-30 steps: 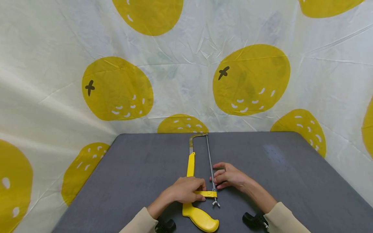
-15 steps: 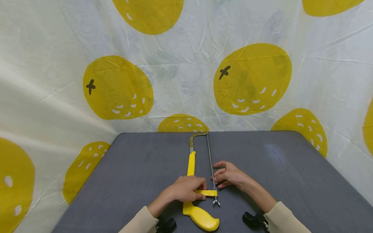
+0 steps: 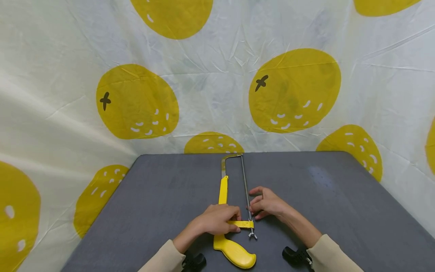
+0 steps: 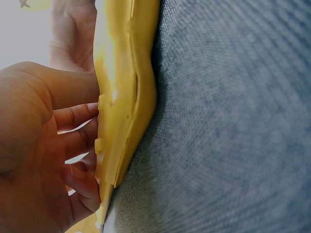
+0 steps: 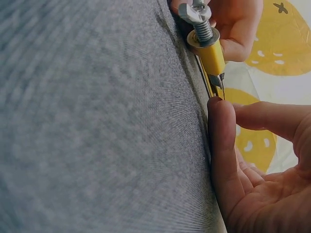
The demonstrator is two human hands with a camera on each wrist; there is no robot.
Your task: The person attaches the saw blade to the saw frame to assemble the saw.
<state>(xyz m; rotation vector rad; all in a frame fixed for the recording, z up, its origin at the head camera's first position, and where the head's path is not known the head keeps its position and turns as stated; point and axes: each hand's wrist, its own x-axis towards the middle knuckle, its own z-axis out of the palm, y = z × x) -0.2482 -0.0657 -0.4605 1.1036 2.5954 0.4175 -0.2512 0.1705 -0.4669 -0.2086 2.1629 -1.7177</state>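
A hacksaw with a yellow handle (image 3: 235, 254) lies on the grey table, its frame's bent metal end pointing to the far edge. My left hand (image 3: 217, 220) grips the yellow frame, thumb and fingers about the short cross-arm (image 3: 244, 224). In the left wrist view the left fingers (image 4: 80, 187) press along the yellow frame (image 4: 119, 107). My right hand (image 3: 268, 204) pinches the thin blade (image 3: 245, 181) just beyond the cross-arm, with thumb and finger meeting there in the right wrist view. A wing nut (image 5: 194, 13) sits on the threaded end of the cross-arm.
The grey table (image 3: 176, 181) runs back to a white cloth (image 3: 217, 94) printed with large yellow fruit shapes. Black wrist-worn devices stick out beneath both sleeves, the right one (image 3: 293, 256) over the table's near part.
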